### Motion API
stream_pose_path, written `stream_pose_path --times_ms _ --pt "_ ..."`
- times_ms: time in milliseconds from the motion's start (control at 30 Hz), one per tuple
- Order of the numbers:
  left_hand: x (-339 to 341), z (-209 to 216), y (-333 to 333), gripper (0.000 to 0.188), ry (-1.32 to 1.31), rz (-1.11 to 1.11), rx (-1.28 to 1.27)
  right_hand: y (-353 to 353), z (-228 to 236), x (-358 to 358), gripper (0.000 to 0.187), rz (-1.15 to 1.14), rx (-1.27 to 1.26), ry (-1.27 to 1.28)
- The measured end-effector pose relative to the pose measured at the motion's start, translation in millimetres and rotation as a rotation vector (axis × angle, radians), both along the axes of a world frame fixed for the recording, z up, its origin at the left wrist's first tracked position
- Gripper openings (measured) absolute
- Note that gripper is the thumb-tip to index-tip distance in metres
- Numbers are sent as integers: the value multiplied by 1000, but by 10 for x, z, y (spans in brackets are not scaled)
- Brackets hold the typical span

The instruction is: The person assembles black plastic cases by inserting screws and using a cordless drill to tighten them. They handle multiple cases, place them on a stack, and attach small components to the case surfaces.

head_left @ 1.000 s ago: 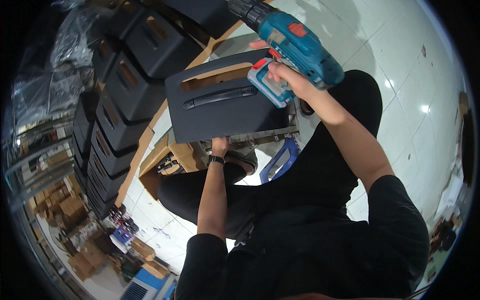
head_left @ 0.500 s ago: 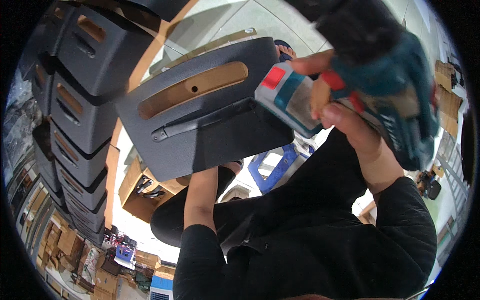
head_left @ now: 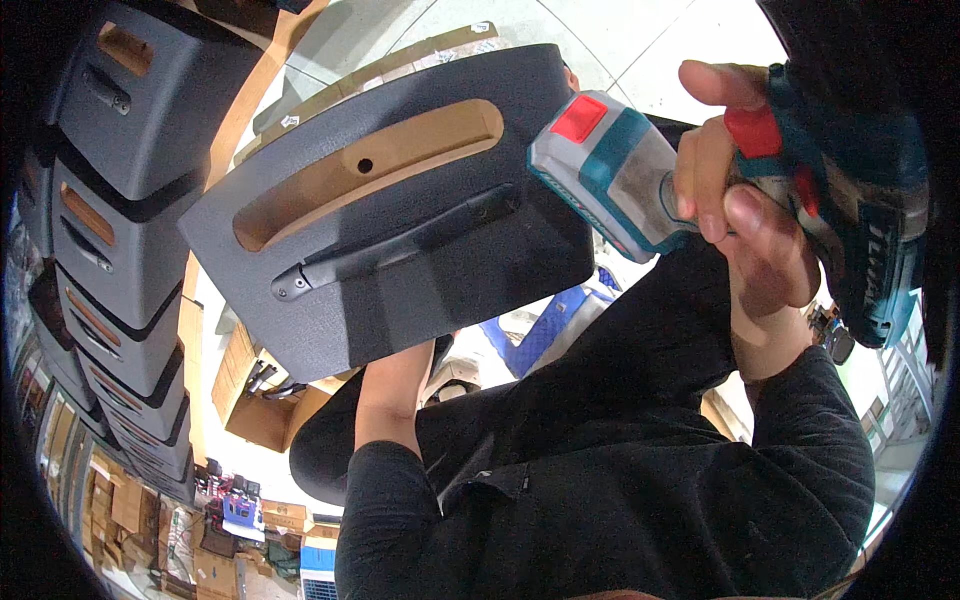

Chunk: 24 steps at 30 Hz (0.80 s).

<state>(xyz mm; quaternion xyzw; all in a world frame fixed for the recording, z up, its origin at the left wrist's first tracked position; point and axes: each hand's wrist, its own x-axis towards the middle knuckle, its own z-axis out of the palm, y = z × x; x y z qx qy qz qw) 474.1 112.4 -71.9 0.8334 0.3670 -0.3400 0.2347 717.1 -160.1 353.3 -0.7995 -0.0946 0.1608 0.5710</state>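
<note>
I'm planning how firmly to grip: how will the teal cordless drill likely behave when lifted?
The cordless drill is probably stiff, as it looks mostly hard moulded plastic. It is likely heavy toward the end where a chunky battery block sits. With the right hand wrapped round it, slipping seems unlikely.

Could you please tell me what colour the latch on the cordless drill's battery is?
The battery latch is red; it shows best in the head view.

One drill (head_left: pixel 840 190), one lone cabinet (head_left: pixel 400 207), five-plus stacked cabinets (head_left: pixel 150 120)
</note>
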Motion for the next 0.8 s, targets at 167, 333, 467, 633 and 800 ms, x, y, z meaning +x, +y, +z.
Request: stream_pose_path --times_ms 167,333,467,633,800 --pt "-58 34 -11 29 -3 6 3 34 0 19 72 11 15 0" --pt "-11 26 -21 29 -8 -9 -3 70 71 -14 68 -36 5 55" --pt "26 17 -6 29 -10 -28 -4 89 66 -5 68 -73 -12 42" --pt "23 -13 8 29 -11 -9 5 153 9 38 69 -91 29 41" --pt "28 -47 50 29 -10 -4 2 168 -61 57 73 -82 9 45"
